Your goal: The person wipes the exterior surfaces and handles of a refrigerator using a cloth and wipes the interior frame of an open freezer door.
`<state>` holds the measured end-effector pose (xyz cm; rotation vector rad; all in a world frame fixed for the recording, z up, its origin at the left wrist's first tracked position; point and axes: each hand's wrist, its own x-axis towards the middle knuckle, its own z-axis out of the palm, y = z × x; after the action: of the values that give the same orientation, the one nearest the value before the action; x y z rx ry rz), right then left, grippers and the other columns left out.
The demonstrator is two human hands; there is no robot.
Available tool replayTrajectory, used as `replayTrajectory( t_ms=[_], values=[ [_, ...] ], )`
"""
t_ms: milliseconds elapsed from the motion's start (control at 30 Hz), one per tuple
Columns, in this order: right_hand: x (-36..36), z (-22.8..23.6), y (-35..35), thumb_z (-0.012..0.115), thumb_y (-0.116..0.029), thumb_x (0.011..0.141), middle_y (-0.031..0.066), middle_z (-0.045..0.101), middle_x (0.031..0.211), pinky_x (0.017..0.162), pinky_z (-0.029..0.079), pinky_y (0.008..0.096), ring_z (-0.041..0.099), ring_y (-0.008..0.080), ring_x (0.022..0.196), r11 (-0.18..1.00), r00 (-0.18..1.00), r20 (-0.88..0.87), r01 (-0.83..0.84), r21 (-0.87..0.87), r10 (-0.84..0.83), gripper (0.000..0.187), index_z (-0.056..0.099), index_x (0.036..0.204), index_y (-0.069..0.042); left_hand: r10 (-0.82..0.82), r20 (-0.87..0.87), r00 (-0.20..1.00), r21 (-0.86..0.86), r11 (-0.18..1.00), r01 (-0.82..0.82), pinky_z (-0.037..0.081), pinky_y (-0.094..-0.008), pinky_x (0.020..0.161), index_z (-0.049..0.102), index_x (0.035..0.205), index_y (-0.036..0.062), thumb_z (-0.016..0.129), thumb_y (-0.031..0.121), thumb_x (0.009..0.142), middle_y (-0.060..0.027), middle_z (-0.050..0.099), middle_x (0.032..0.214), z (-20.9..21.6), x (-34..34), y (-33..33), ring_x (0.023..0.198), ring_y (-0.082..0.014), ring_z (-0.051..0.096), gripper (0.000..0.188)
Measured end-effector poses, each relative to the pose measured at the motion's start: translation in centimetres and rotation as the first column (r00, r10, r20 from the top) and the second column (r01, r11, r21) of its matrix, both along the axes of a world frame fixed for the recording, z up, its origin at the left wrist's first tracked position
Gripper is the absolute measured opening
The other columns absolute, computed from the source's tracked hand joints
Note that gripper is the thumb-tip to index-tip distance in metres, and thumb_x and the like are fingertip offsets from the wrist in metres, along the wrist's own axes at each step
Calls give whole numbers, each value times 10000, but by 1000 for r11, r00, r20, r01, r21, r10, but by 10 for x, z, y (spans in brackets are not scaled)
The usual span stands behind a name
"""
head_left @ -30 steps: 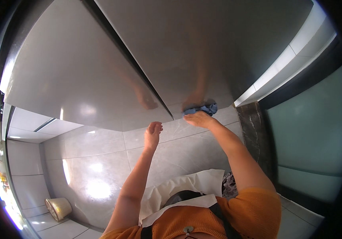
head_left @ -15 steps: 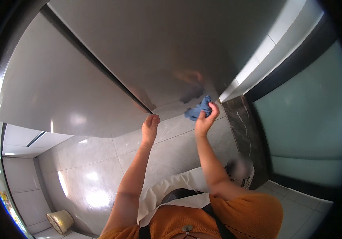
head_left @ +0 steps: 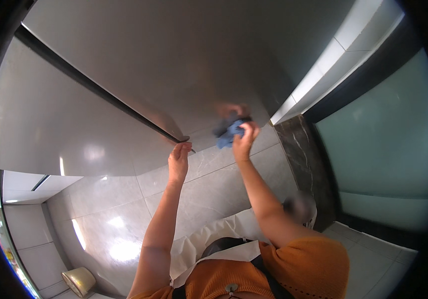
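Observation:
A tall, glossy grey cabinet with two door panels, looking like a refrigerator, fills the upper part of the view. My left hand (head_left: 179, 162) is at the bottom end of the dark gap (head_left: 99, 92) between the panels, its fingers curled on the right door's edge (head_left: 184, 140). My right hand (head_left: 245, 142) is closed on a crumpled blue cloth (head_left: 228, 138). The cloth is up against the lower part of the right door panel (head_left: 199, 60), which mirrors the hand and cloth. Motion slightly blurs the cloth and fingertips.
Grey floor tiles (head_left: 209, 174) lie below the doors. A frosted glass door (head_left: 378, 134) in a dark frame stands at the right, beside a dark marbled strip (head_left: 298, 149) and a white tiled wall edge (head_left: 318, 74). A yellowish ribbed bin-like container (head_left: 79, 280) sits lower left.
The dark gap between the panels looks wider and has shifted left. My left hand has moved slightly left with the door edge. My right hand and the cloth have moved left and slightly upward.

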<state>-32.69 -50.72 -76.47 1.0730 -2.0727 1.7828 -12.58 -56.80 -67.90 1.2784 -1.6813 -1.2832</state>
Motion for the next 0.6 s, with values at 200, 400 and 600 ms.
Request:
replayTrajectory(
  t_ms=[200,400,600],
  values=[
    [-100,-12,8,486,111,672,217,445,1086,968,315,459,421,393,1078,932,931,76,361,-31,-358,425,471,1081,1,-73,126,989,-7,997,74,461,-272,796,640,990,-6,486,194,950,-49,668,908,10,2,-5,890,-135,608,255],
    [-142,5,-1,542,32,792,201,511,1145,934,385,405,511,346,1028,892,853,315,451,-43,-416,295,547,1086,10,-24,92,995,-100,994,33,470,-279,786,654,1004,36,521,151,911,-90,687,894,1,-1,-2,866,-164,641,199],
    [-103,-12,-3,513,-31,890,175,468,1240,954,383,386,487,300,1093,842,542,826,510,-177,-155,365,434,1247,-36,-41,90,995,-116,992,51,468,-272,784,650,999,36,519,141,917,-91,689,902,-3,3,-3,871,-158,640,186]
  ],
)
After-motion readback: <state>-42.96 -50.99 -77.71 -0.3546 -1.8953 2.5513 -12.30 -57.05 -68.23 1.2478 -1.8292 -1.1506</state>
